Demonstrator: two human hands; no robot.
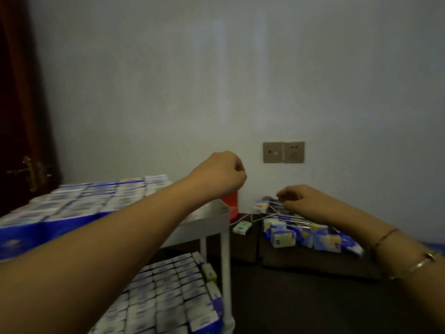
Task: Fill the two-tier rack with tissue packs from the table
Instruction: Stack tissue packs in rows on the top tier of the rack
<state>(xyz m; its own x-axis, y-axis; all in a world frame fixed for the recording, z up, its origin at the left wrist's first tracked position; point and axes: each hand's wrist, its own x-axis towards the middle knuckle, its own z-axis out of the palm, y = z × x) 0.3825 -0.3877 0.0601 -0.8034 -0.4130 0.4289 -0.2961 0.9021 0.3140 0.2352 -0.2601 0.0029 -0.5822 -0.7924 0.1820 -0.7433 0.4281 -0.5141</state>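
Observation:
The white two-tier rack (213,220) stands at the left. Rows of blue-and-white tissue packs (79,201) cover most of its top tier, and more packs (168,285) fill the lower tier. My left hand (220,174) hovers above the top tier's bare right end, fingers curled into a fist with nothing visible in it. Loose tissue packs (303,237) lie heaped on the dark table (313,263) to the right. My right hand (292,197) reaches over the far side of that heap, its back to me; whether its fingers hold a pack is hidden.
A single green pack (242,227) lies on the table's left part. Wire hangers (286,214) rest among the packs under my right hand. A red object (231,203) stands behind the rack. A wall socket plate (283,152) and a dark door (29,173) are beyond.

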